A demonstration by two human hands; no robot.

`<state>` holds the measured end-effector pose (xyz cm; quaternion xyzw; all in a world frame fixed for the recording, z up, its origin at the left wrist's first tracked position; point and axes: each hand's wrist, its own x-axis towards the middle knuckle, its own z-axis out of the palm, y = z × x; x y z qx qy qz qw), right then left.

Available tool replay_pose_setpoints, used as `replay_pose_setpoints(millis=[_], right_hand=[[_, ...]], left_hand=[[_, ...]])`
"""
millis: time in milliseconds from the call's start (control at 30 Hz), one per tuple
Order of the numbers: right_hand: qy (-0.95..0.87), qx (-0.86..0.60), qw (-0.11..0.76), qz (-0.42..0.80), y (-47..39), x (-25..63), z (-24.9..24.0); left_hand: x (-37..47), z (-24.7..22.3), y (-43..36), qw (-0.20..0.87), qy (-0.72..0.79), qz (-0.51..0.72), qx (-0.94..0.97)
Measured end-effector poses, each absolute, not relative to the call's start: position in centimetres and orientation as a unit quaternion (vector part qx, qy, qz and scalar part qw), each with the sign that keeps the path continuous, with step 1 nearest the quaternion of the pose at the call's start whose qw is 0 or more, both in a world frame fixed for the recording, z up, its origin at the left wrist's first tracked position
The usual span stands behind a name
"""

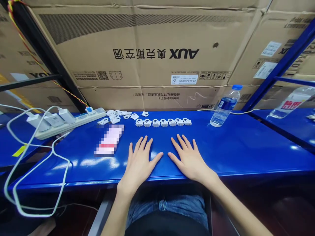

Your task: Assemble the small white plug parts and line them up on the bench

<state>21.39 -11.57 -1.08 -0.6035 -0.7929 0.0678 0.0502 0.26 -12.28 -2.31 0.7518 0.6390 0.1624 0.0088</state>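
Both of my hands rest palm down on the blue table (246, 147), fingers spread, with nothing in them. My left hand (140, 159) lies to the right of a blurred pink, flat rectangular thing (109, 141). Level with it, my right hand (188, 157) lies apart from it, the two thumbs pointing toward each other. Just beyond my fingertips stands a row of several small white pieces with prongs and a looped top, like plugs (164, 122). More such white pieces (115, 117) lie in a loose heap at the back left.
A water bottle (225, 106) with a blue cap stands at the back right; another bottle (291, 101) is farther right. On the left, a power strip (71, 123) holds several chargers, with white cables (66, 170) looping over the table edge. Cardboard (147, 32) walls the back.
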Motion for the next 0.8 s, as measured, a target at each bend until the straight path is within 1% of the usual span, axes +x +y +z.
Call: replay_pose_setpoints(millis=[233, 400, 600, 800], right_hand=[[-0.792, -0.604, 0.049, 0.069, -11.6, 21.3, -1.1], [-0.788, -0.609, 0.047, 0.076, -11.6, 21.2, -0.9], [-0.788, -0.609, 0.047, 0.084, -11.7, 21.2, -0.7], [-0.785, -0.613, 0.042, 0.086, -11.7, 21.2, -0.5]], left_hand=[[-0.8, -0.4, -10.8, -0.064, 0.662, 0.145, 0.732], [-2.1, 1.2, -9.4, -0.022, 0.704, 0.122, 0.699], [-2.6, 1.3, -9.3, 0.034, 0.724, 0.093, 0.683], [-2.6, 1.2, -9.2, 0.023, 0.722, 0.096, 0.685]])
